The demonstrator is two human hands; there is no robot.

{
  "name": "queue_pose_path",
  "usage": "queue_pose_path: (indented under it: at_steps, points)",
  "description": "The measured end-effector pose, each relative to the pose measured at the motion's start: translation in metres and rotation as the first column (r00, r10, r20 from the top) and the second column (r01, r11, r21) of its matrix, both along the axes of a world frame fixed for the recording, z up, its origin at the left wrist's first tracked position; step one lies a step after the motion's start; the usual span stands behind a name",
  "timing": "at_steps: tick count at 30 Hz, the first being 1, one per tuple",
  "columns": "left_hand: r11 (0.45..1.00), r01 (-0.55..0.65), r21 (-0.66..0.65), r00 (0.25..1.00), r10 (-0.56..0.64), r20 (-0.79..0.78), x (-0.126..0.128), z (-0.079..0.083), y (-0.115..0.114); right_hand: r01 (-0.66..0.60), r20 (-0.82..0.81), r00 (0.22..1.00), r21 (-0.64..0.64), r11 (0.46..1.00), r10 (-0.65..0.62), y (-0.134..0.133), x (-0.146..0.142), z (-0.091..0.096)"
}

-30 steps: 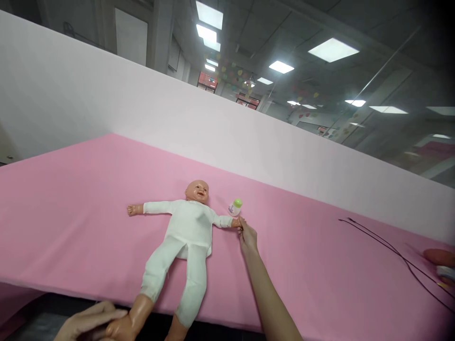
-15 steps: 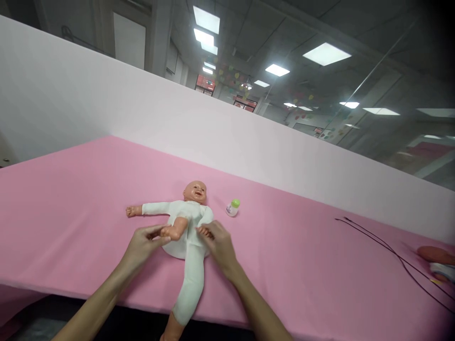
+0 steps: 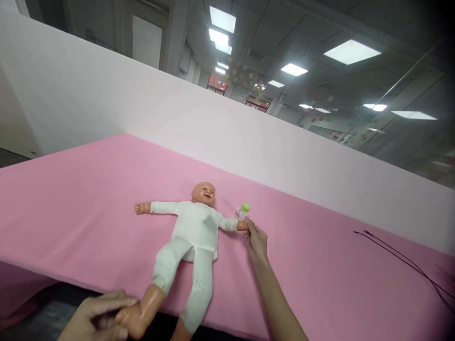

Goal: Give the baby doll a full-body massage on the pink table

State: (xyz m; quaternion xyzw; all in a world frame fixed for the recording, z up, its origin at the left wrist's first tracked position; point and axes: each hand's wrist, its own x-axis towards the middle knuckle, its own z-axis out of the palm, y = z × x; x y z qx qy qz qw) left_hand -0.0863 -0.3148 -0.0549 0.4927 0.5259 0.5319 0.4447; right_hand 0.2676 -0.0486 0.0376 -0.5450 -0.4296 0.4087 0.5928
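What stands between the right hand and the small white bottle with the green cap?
The peach plastic doll hand does: the right hand holds it, and the small white bottle with the green cap stands just beyond it. Nothing else visible is between them.

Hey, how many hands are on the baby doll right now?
2. The left hand holds the foot of the baby doll at the pink cloth's near edge; the right hand holds the doll's outstretched hand.

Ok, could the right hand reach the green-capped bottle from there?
Probably yes: the right hand is right beside the green-capped bottle, and only the baby doll's hand, which it is holding, lies between them, so it would likely let go first.
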Motion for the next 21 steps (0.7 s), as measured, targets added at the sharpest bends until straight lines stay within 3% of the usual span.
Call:
queue_pose_path:
  at_steps: [3,6,9,11,13,16,18,21]
  points:
    - [0.998,-0.030,0.055,0.998,0.027,0.053,0.004,0.037,0.047,-0.159,0.188,0.972,0.101,0.982,0.138,-0.021,-0.029,0.026]
    - [0.997,-0.070,0.029,0.979,0.063,0.191,0.019,0.066,0.105,-0.365,0.410,0.867,0.135,0.921,0.284,-0.045,-0.063,0.026]
    - [0.997,-0.069,-0.015,0.935,0.070,0.347,0.036,0.076,0.147,-0.484,0.586,0.752,0.183,0.856,0.301,-0.058,-0.082,0.009]
    - [0.999,-0.045,-0.019,0.936,0.049,0.350,0.042,0.076,0.154,-0.454,0.564,0.773,0.176,0.873,0.289,-0.055,-0.079,0.006]
    - [1.000,-0.018,0.011,0.967,0.014,0.255,0.039,0.073,0.141,-0.363,0.445,0.853,0.127,0.923,0.274,-0.042,-0.063,0.012]
    - [0.998,0.025,0.053,0.995,-0.030,0.095,0.024,0.056,0.096,-0.183,0.248,0.956,0.079,0.980,0.158,-0.016,-0.026,0.021]
    - [0.994,0.096,0.059,0.994,-0.098,0.041,0.014,0.034,0.060,-0.087,0.133,0.988,0.054,0.995,0.079,-0.001,-0.003,0.014]
    - [0.989,0.148,0.028,0.987,-0.149,0.056,0.004,-0.006,0.014,0.051,-0.031,0.998,-0.105,0.993,-0.054,0.010,0.017,-0.011]
